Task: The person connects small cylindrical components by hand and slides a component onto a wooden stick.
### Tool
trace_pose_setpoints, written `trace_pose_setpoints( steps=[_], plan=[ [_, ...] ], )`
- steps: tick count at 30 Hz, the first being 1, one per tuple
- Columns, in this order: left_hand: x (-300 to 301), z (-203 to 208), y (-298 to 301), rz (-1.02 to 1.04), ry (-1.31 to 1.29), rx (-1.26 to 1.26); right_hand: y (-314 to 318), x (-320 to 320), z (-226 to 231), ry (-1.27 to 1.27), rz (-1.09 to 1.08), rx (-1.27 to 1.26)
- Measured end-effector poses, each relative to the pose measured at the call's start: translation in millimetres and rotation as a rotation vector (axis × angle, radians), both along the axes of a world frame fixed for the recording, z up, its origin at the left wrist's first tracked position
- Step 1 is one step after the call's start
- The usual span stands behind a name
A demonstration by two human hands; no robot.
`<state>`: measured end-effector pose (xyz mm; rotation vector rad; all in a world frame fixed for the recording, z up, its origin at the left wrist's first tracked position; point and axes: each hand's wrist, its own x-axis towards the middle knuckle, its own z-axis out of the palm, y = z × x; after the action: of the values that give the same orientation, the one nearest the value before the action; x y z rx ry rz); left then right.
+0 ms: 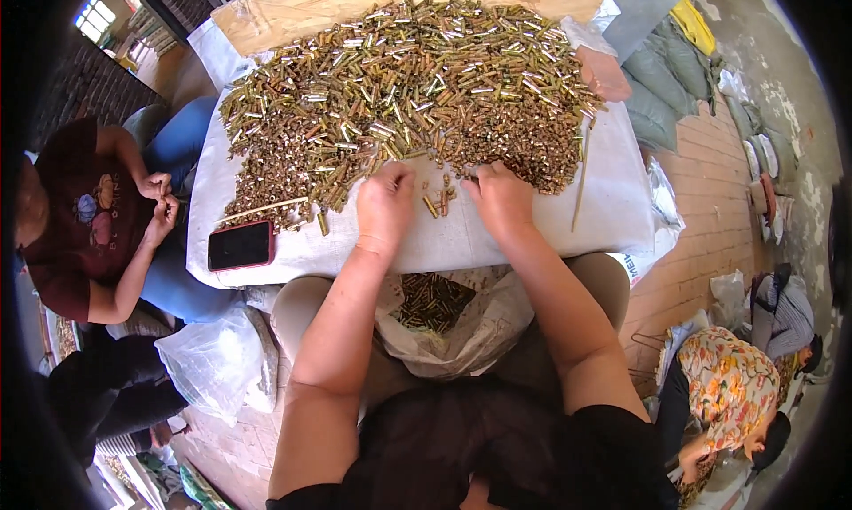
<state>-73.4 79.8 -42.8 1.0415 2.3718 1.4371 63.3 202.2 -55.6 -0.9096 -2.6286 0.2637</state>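
A large heap of slim brass-coloured metal tubes (390, 75) covers the far part of the cloth-covered table (612, 208). Smaller copper-coloured pieces lie massed at its near left and near right. My left hand (386, 204) is closed, fingers curled, at the heap's near edge; what it holds, if anything, is hidden. At the edge of the right-hand small pieces (524, 146), my right hand (500, 199) has its fingers bent together, and I cannot make out anything in them. Between both hands lie a few loose tubes (432, 205) and bits on the cloth.
An open white sack (470, 332) between my knees contains dark tubes. A phone (240, 245) and a thin stick (266, 210) lie left; another stick (581, 174) lies right. A wooden board (311, 17) edges the table's far side. Other people work at left and lower right.
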Motion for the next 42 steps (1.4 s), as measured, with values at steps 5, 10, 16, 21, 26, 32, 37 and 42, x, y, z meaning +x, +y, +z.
trace_pose_setpoints(
  steps=[5,10,16,21,26,32,37,42],
  plan=[
    [2.3,-1.5,-1.2,-0.131,0.053,-0.032,1.1,-3.2,0.5,0.004,-0.002,-0.046],
    [23.0,-1.8,5.2,-0.226,0.299,-0.208,2.2,0.6,10.2,0.229,-0.045,-0.427],
    [33.0,-12.6,9.9,-0.221,0.306,-0.235,7.8,5.9,-0.7,0.322,0.006,-0.466],
    [22.3,-19.6,5.5,-0.206,0.036,0.074,8.7,8.1,1.5,0.395,0.007,-0.854],
    [26.9,6.8,-1.3,-0.305,-0.634,0.057,6.0,14.1,23.7,0.538,0.064,-1.236],
    [34.2,19.0,-3.0,-0.426,-0.746,0.171,0.1,19.6,37.4,0.568,0.122,-1.343],
    [34.5,16.9,-3.2,-0.435,-0.734,0.204,-2.8,21.0,41.5,0.61,0.105,-1.334],
    [32.1,20.9,-6.0,-0.42,-0.772,0.198,-1.4,20.4,37.1,0.604,0.074,-1.325]
  ],
)
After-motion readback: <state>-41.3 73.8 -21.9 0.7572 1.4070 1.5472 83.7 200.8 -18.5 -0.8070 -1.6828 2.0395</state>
